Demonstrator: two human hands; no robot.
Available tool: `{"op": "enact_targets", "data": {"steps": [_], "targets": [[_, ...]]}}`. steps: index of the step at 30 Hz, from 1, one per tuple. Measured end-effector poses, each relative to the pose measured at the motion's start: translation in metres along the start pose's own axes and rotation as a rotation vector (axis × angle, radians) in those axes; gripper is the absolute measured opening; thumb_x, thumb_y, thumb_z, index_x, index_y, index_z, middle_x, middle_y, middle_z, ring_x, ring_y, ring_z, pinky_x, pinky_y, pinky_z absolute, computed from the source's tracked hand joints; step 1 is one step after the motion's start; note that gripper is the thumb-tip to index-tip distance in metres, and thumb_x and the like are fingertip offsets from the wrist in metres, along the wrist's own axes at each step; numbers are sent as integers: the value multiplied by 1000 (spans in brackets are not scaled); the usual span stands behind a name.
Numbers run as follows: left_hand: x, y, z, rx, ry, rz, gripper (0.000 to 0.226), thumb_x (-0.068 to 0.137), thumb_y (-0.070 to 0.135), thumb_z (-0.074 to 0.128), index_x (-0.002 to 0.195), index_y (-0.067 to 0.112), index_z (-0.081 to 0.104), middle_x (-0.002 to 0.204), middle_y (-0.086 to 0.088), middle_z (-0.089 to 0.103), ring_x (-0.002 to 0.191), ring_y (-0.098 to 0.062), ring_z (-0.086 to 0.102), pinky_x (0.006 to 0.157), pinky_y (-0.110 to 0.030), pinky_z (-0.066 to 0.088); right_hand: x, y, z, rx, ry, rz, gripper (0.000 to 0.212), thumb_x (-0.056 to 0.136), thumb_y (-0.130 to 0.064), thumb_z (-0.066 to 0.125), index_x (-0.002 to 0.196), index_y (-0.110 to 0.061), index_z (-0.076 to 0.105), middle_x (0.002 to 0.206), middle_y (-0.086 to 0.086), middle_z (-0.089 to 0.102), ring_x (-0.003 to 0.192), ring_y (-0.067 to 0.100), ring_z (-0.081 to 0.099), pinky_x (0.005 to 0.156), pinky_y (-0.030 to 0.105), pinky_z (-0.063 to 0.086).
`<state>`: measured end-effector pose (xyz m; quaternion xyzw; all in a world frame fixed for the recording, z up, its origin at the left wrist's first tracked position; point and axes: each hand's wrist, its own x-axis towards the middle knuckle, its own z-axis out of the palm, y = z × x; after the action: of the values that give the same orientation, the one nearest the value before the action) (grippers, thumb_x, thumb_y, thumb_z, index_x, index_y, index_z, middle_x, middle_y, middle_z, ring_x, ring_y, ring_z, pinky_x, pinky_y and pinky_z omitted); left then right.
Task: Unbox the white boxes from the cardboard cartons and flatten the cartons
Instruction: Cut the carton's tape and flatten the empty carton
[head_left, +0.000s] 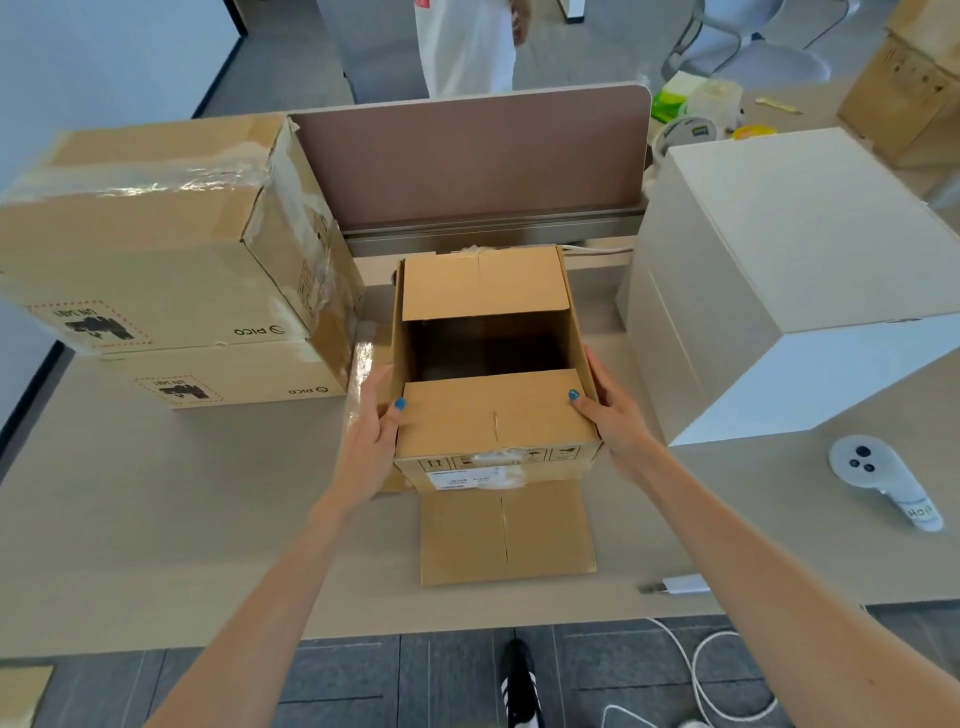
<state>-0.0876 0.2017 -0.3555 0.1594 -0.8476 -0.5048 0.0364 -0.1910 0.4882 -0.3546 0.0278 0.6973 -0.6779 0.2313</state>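
An open brown carton (493, 426) stands in the middle of the desk, its inside dark and empty as far as I can see. Two top flaps are folded partly inward, and one flap lies flat on the desk toward me. My left hand (371, 436) grips the carton's left side with the thumb on the near flap. My right hand (610, 415) grips its right side the same way. White boxes (789, 280) are stacked at the right. Two taped cartons (156, 270) are stacked at the left.
A brown divider panel (467, 156) stands behind the carton. A white handheld controller (883, 478) lies at the right, and a small white cutter (675, 586) near the desk's front edge. A person in white stands beyond the divider. White cable loops on the floor.
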Motion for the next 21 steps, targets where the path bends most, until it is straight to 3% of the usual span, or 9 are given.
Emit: {"op": "enact_targets", "data": {"steps": [4, 7, 8, 10, 12, 15, 18, 21], "targets": [[-3, 7, -1, 139, 6, -17, 44, 107, 30, 33, 146, 49, 22, 101, -10, 62, 75, -39, 61, 65, -52, 51, 1, -1, 3, -48, 19, -10, 67, 98, -16, 52, 150, -44, 19, 137, -5, 50, 117, 16, 57, 87, 38, 57], [-2, 12, -4, 483, -13, 6, 42, 106, 35, 26, 148, 35, 26, 130, 7, 52, 93, -22, 61, 65, -45, 51, -1, -4, 3, -222, 62, -63, 67, 98, -21, 52, 151, -40, 16, 136, -5, 51, 117, 16, 57, 87, 40, 56], [-1, 14, -6, 623, -39, 40, 44, 104, 36, 22, 147, 29, 29, 138, 6, 43, 103, -23, 58, 65, -45, 50, -1, -5, 3, -329, 74, -79, 68, 97, -25, 53, 151, -40, 14, 137, -5, 51, 118, 17, 56, 89, 44, 55], [1, 19, -9, 781, -42, 25, 47, 103, 41, 21, 149, 32, 23, 133, -4, 41, 107, -31, 56, 67, -42, 46, 0, -10, 2, -555, 112, -107, 70, 96, -31, 55, 152, -35, 14, 145, -4, 43, 125, 19, 50, 95, 48, 50], [4, 24, -8, 861, -26, -37, 48, 104, 45, 26, 151, 38, 17, 136, -10, 41, 117, -36, 49, 76, -46, 48, 3, -15, 2, -762, 149, -166, 70, 95, -29, 56, 152, -27, 15, 155, -3, 28, 137, 21, 35, 105, 47, 41], [9, 30, -4, 977, 10, 53, 51, 103, 45, 34, 152, 32, 25, 155, -12, 29, 137, -36, 33, 99, -51, 42, 4, -24, 6, -1092, 152, -309, 65, 97, -25, 50, 152, -16, 17, 160, 1, 12, 146, 22, 16, 115, 43, 27], [19, 32, 0, 1033, -60, 244, 51, 103, 43, 33, 151, 28, 29, 163, -5, 21, 150, -27, 16, 117, -51, 23, 9, -30, 15, -1364, 76, -474, 58, 100, -31, 40, 152, -15, 20, 161, 2, 13, 148, 19, 5, 121, 42, 10], [27, 34, 7, 1070, -146, 352, 52, 105, 44, 28, 154, 26, 27, 158, 1, 35, 149, -21, 22, 123, -47, 10, 17, -33, 24, -1511, -73, -459, 56, 102, -39, 28, 152, -14, 22, 157, 1, 25, 148, 17, 10, 121, 41, 0]]}}
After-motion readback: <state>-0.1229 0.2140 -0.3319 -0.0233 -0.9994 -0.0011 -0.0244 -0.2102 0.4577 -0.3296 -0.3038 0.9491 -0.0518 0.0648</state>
